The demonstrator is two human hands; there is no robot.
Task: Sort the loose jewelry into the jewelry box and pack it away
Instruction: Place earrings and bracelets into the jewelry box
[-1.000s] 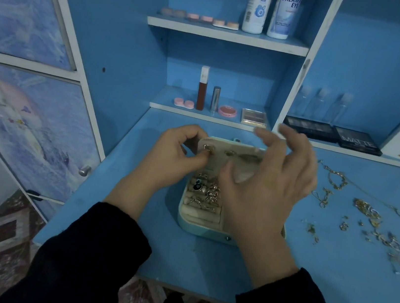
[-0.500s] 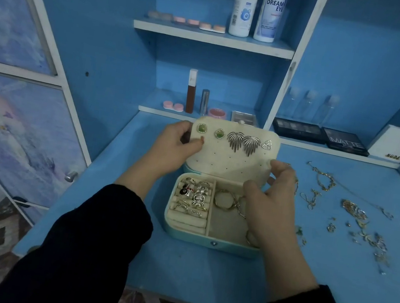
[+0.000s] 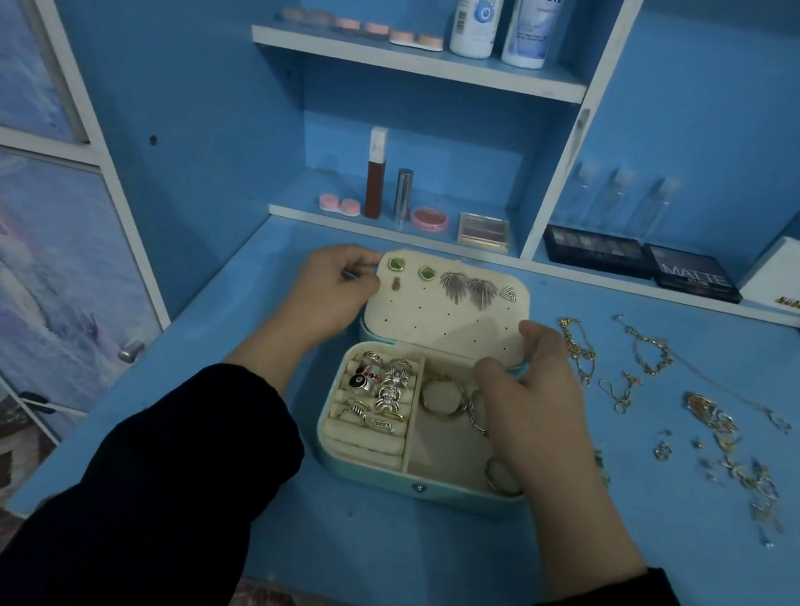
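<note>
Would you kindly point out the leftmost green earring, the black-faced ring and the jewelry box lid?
leftmost green earring (image 3: pixel 397 264), head view, centre of its stone.
black-faced ring (image 3: pixel 358 382), head view, on its dark face.
jewelry box lid (image 3: pixel 442 322), head view, bare cream lining.

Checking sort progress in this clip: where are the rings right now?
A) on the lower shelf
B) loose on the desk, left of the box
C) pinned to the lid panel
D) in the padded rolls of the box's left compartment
D: the rings sit tucked between the padded rolls in the left compartment of the jewelry box, while the lid panel carries only earrings.
</note>
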